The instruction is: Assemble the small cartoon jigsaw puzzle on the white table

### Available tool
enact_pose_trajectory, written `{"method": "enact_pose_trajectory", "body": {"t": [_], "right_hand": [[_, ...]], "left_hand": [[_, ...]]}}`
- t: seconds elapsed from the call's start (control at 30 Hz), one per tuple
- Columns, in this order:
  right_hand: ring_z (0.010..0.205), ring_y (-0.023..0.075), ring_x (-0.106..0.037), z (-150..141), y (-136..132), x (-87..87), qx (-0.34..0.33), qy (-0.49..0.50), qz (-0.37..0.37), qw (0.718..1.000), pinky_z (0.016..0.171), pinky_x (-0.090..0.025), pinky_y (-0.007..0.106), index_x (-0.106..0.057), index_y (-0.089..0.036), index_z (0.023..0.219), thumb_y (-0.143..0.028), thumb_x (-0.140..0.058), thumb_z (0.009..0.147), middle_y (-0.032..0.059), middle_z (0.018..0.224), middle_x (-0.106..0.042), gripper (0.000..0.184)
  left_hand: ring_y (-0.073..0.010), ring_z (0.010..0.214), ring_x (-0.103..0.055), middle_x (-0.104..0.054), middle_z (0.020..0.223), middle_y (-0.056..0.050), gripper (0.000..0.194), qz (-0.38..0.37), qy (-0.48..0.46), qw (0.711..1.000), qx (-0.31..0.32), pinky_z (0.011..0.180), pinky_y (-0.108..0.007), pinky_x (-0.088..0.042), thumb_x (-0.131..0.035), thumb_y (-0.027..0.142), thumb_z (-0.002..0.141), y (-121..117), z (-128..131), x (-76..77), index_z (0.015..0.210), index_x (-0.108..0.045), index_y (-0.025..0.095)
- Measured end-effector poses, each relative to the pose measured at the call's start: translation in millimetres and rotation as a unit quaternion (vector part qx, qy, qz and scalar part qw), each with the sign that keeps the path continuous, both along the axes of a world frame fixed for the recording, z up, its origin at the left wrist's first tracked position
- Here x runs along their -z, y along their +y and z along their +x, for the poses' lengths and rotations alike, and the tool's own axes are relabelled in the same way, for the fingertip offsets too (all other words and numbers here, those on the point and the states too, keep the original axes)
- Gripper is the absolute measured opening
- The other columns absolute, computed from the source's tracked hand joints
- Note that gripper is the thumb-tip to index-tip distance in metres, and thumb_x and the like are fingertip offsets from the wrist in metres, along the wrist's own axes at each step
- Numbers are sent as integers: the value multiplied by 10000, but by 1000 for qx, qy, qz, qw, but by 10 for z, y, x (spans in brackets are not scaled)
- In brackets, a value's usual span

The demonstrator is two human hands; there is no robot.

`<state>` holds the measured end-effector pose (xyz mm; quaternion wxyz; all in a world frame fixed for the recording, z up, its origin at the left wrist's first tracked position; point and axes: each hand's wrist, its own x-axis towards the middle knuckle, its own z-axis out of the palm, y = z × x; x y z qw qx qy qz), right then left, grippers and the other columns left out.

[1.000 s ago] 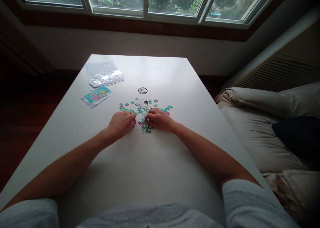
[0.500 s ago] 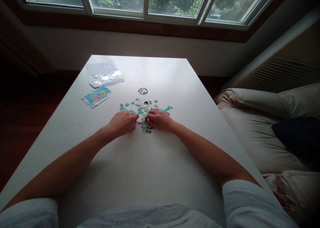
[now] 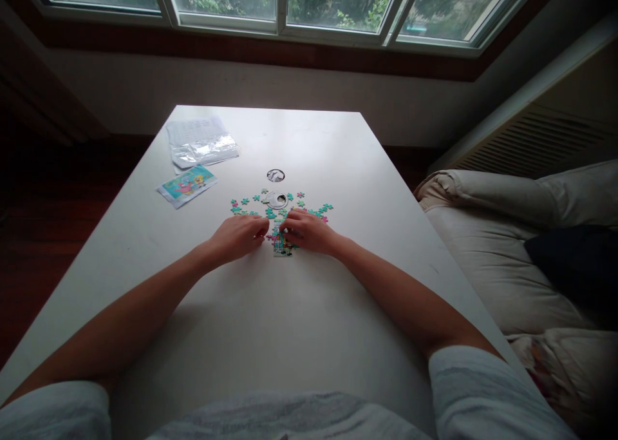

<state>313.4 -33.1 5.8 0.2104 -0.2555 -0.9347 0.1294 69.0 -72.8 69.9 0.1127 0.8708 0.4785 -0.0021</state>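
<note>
A small joined part of a jigsaw puzzle (image 3: 282, 248) lies on the white table between my two hands. My left hand (image 3: 237, 236) is just left of it, with thumb and fingers curled together in a pinch; whatever they hold is hidden. From the right, my right hand (image 3: 311, 230) rests its curled fingers on the upper right part of the joined puzzle, covering some of it. Loose teal, green and pink puzzle pieces (image 3: 245, 201) are scattered beyond both hands. More loose pieces (image 3: 328, 207) lie past my right knuckles.
A white ring-shaped disc (image 3: 277, 200) sits among the pieces, and a round opening (image 3: 275, 176) shows behind it. At the left lie a picture card (image 3: 188, 185) and a clear plastic bag (image 3: 203, 143) with paper. A pale sofa (image 3: 521, 259) flanks the table's right side.
My left fingertips have closed in slightly, and the pink bit that showed beside them is now mostly hidden. My right hand has stayed in place on the puzzle.
</note>
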Motion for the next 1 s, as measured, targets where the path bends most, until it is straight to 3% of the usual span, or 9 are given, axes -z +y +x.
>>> {"method": "enact_pose_trajectory", "body": {"t": [0.2,0.43,0.83,1.0], "right_hand": [[894,202,-541,0,-5,5,1,-1,-2,1000,792,-412,309,-689,-211,1030,-240,-594,961,62,932,-630,121],[895,205,-542,-2,-1,11,4,-3,-8,1000,793,-409,306,-694,-215,1022,-250,-594,964,62,925,-626,121],[896,202,-540,-2,1,3,6,2,-18,1000,801,-407,303,-697,-213,1022,-261,-594,965,62,928,-628,128],[891,200,-539,-1,-5,-3,7,3,-17,1000,795,-406,302,-697,-213,1028,-249,-598,959,60,924,-627,126]], "left_hand": [[-174,763,-652,-736,863,6,156,-67,-121,990,-34,663,-259,-413,-546,264,871,5,30,51,979,-657,242],[-169,769,-660,-732,841,3,90,-78,-192,976,-69,668,-243,-434,-603,259,844,-47,124,144,880,-675,221],[-174,790,-632,-687,904,-19,79,-19,-146,988,-51,666,-266,-412,-609,276,886,-76,151,204,877,-655,212],[-182,813,-645,-717,974,-14,156,11,-67,997,-45,673,-272,-402,-559,212,902,-23,56,99,950,-703,245]]}}
